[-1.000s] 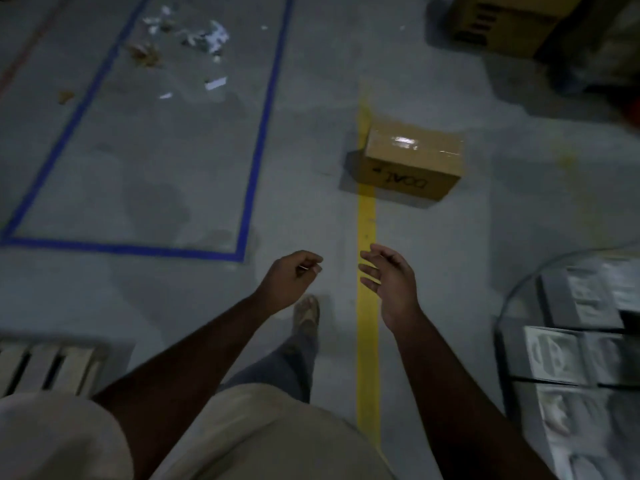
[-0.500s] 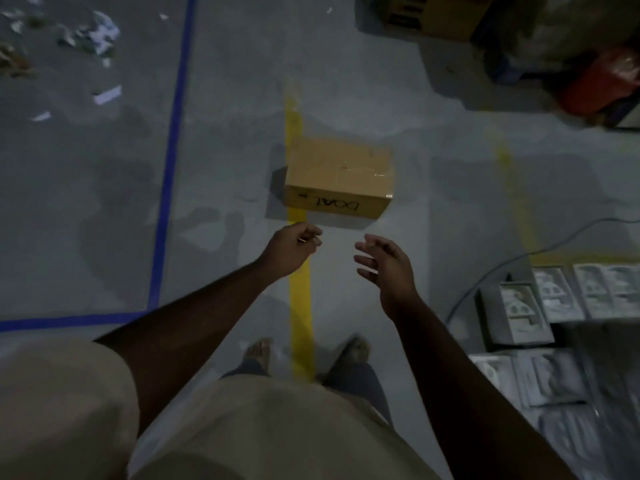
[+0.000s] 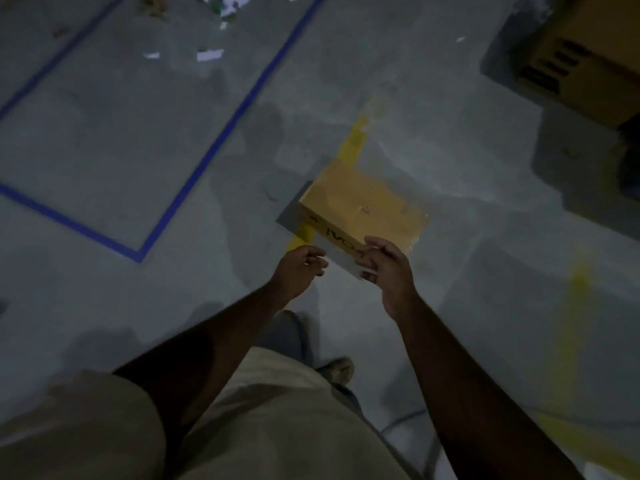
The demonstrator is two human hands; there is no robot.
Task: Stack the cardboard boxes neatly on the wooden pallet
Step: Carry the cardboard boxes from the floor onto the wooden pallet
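Note:
A small brown cardboard box (image 3: 363,202) with black lettering on its near side lies on the grey concrete floor, across a yellow floor line (image 3: 356,136). My left hand (image 3: 299,268) hovers in front of the box's near left corner with its fingers loosely curled and nothing in them. In front of the near right part of the box is my right hand (image 3: 386,266), fingers half bent towards it. I cannot tell whether either hand touches the box. No wooden pallet is in view.
A larger cardboard box (image 3: 588,64) stands at the top right. Blue tape (image 3: 221,140) marks a rectangle on the floor at the left, with paper scraps (image 3: 207,55) inside it. My foot (image 3: 337,370) is below the box, and a cable (image 3: 398,422) runs near it.
I have walked up to the box, which now lies right at my hands. Both hands have reached forward to its near side. The pallet and the grey trays have left the view.

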